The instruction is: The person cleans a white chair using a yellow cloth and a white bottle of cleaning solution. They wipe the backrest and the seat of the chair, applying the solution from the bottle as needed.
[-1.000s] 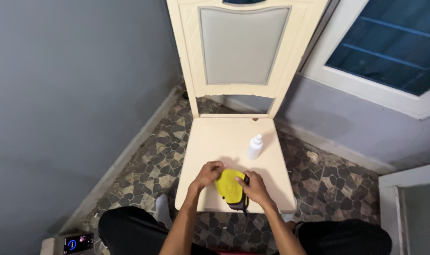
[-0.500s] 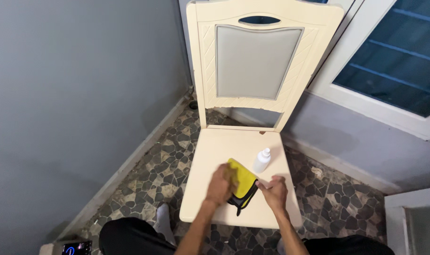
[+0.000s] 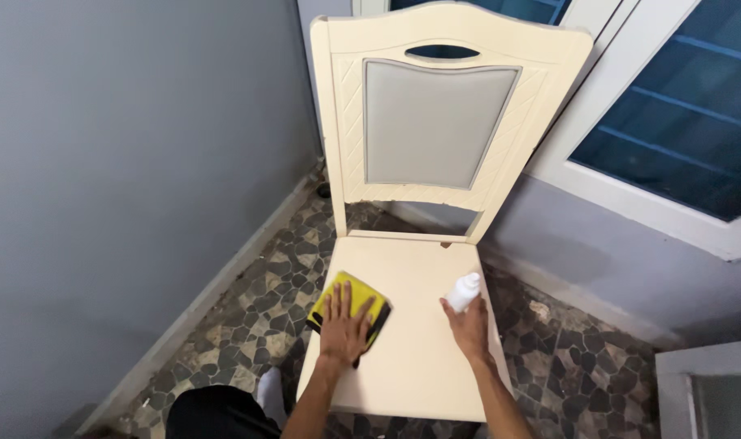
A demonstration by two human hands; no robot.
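One cream chair (image 3: 419,366) with a grey padded back. One folded yellow cleaning cloth (image 3: 350,297) at the seat's 9 o'clock edge. One small white bottle (image 3: 463,291) at 3 o'clock. Two hands: left hand (image 3: 345,329), right hand (image 3: 469,325). One window (image 3: 679,106) at 2 o'clock.

Both forearms are bare, with no sleeves, watch or bands showing. The left hand (image 3: 343,325) and right hand (image 3: 469,323) wear no gloves or rings. Dark black trousers (image 3: 216,413) cover the legs, and one white sock (image 3: 270,389) shows below.
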